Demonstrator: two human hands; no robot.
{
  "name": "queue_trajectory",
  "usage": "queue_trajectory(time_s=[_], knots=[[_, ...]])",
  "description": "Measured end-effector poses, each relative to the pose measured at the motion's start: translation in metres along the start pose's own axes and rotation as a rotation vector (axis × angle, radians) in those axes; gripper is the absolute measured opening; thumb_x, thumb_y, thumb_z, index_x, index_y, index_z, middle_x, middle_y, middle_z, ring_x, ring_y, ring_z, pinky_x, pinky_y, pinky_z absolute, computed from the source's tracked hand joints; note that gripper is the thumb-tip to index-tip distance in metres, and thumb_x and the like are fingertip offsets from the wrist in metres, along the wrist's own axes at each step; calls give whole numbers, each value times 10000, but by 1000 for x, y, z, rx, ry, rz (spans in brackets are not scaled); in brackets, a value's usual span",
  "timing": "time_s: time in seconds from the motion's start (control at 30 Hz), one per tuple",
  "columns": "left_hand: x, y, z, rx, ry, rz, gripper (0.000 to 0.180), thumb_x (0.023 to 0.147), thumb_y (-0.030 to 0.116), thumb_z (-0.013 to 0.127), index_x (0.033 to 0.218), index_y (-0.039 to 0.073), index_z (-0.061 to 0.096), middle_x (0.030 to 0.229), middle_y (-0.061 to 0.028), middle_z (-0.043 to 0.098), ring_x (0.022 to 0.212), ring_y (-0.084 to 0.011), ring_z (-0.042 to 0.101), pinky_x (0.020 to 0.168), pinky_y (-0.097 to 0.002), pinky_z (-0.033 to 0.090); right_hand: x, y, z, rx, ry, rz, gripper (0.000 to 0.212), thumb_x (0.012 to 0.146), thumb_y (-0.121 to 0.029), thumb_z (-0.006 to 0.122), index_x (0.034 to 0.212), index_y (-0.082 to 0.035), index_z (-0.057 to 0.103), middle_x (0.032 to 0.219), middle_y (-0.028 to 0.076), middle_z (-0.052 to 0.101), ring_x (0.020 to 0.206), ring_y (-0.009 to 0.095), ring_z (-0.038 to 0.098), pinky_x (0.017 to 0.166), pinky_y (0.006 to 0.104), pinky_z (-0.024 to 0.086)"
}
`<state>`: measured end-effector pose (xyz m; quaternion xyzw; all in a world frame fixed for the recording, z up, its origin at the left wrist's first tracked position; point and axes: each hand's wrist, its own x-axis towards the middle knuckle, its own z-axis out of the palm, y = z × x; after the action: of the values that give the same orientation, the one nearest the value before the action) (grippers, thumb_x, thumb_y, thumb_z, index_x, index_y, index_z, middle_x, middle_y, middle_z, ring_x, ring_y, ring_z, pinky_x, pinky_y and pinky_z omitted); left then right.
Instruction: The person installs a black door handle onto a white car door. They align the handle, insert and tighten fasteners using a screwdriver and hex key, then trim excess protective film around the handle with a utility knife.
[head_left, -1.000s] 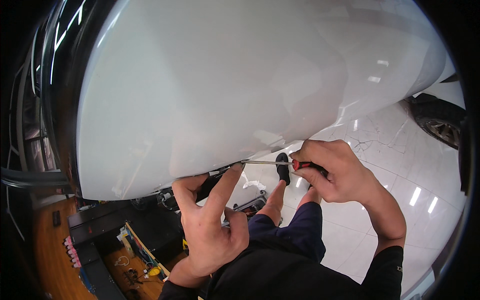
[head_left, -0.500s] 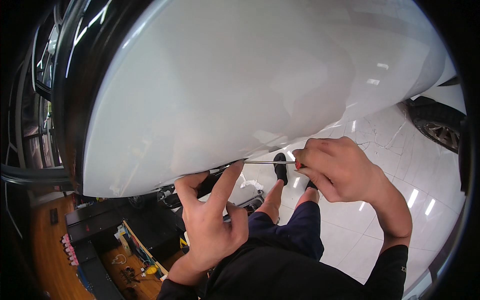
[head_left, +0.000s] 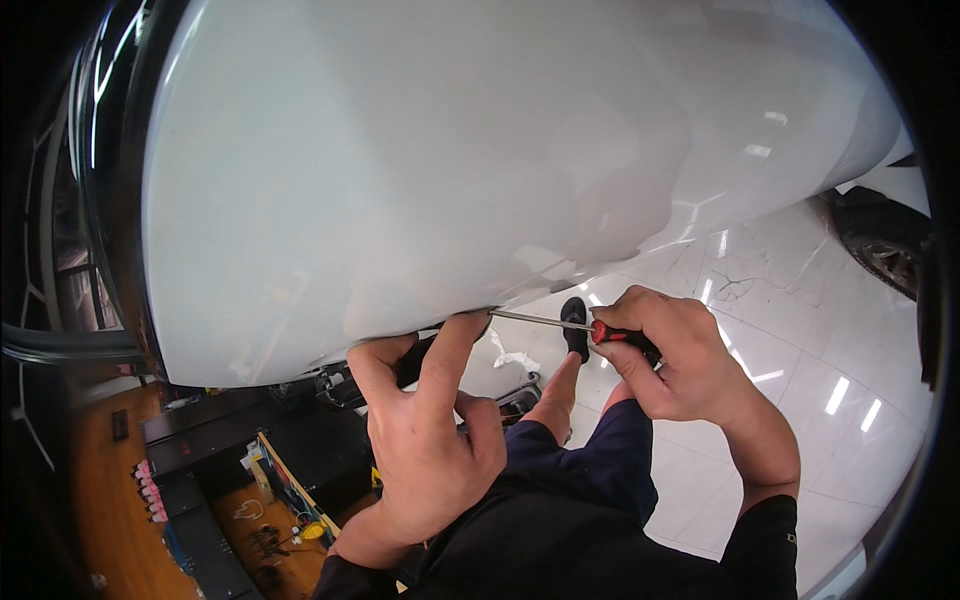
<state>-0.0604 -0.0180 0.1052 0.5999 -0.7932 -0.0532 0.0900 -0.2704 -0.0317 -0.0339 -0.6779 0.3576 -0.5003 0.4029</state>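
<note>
Panel [head_left: 420, 180] is filling the frame's upper middle. Left hand [head_left: 430, 440], lower centre, is hooking fingers at its bottom edge, probably steadying; their grip I cannot tell. Right hand [head_left: 675, 355] is clutching a screwdriver [head_left: 615, 335] centre-right, its tip nearing those fingers, perhaps for guidance.

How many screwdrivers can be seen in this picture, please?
1. The red-and-black screwdriver is held in the right hand, pointing towards the left hand. Others may be hidden among the small items at the lower left.
</note>
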Motion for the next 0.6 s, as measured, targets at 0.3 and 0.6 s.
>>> queue_trajectory(time_s=[0.3,0.6], knots=[[3,1,-5,43,-43,5,656,693,-116,559,1336,-1,615,1118,-190,488,1045,-341,518,932,-410,475,-15,-4,8,-131,171,-56,296,822,53,737,1108,31,666,877,117,712,715,273,710,576,334,541],[4,3,-7,89,-80,5,667,698,-119,554,1347,23,610,1109,-196,460,1017,-358,515,906,-430,467,-13,2,14,-133,171,-102,330,778,73,757,1100,35,695,877,107,716,732,260,717,579,334,552]])
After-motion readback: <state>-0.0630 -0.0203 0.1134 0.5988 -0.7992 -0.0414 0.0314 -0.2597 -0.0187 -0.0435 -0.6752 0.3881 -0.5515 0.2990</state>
